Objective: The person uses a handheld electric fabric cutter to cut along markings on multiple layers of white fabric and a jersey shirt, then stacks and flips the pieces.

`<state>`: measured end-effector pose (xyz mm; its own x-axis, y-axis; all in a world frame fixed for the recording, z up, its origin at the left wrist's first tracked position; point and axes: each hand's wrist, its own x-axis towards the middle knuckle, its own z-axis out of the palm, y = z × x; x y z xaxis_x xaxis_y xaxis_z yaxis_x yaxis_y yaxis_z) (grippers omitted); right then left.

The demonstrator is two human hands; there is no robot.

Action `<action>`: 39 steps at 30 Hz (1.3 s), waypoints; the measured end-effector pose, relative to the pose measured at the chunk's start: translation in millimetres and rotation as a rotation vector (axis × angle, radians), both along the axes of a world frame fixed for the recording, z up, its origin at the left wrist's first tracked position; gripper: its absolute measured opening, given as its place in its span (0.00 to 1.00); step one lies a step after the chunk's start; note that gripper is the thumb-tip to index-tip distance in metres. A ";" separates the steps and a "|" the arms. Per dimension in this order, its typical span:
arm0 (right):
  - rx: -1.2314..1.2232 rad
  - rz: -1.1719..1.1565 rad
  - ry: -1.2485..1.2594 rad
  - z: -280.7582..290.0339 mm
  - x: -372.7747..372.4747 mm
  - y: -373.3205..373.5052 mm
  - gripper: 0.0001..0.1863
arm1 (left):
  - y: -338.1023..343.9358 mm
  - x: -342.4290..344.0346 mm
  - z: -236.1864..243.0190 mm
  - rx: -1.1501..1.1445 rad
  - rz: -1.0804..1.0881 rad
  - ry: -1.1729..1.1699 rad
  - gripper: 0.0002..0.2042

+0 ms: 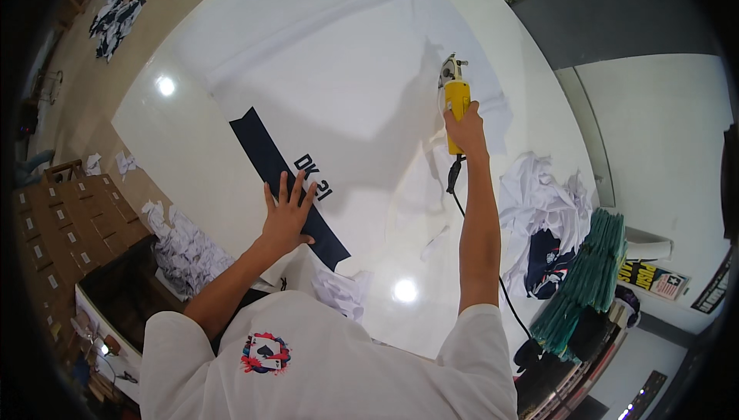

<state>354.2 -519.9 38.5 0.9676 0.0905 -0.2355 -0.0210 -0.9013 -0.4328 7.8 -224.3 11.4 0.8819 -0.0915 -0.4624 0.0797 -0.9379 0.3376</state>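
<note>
My right hand (466,127) is wrapped round the yellow body of an electric rotary fabric cutter (457,97). The cutter's metal head points away from me, over the right side of a large white fabric sheet (339,58). Its black cord (504,297) runs back along my right forearm. My left hand (287,216) lies flat with fingers spread, pressing on a dark navy strip (258,143) and the white fabric beside it. Dark printed characters (305,163) show on the white fabric just past my fingertips, partly covered by them.
A white table (165,123) carries the fabric. Crumpled white cloth (539,189) and a navy piece (545,262) lie at its right edge, near stacked green folded material (585,274). Cardboard boxes (73,235) and a white scrap heap (185,254) stand on the left.
</note>
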 end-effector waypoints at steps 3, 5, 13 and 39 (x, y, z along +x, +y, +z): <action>-0.022 -0.052 -0.027 -7.5 25.5 11.3 0.38 | 1.9 -1.2 2.7 -0.006 0.003 0.008 0.66; -0.037 -0.088 -0.038 -10.9 50.9 21.3 0.41 | 4.2 -6.2 1.6 -0.018 0.009 0.001 0.66; 0.050 -0.382 -0.252 -51.3 160.0 -16.5 0.47 | 91.9 -50.9 18.6 0.241 -0.052 0.225 0.60; 0.538 -0.839 -0.196 42.2 -366.3 -184.1 0.17 | -200.1 316.5 -55.3 -0.355 -0.443 -0.765 0.50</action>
<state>-12.1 -704.0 80.7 0.7846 -0.5887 -0.1944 -0.4425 -0.3123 -0.8406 324.2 -424.4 -43.9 0.7854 -0.5139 0.3451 -0.6189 -0.6624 0.4221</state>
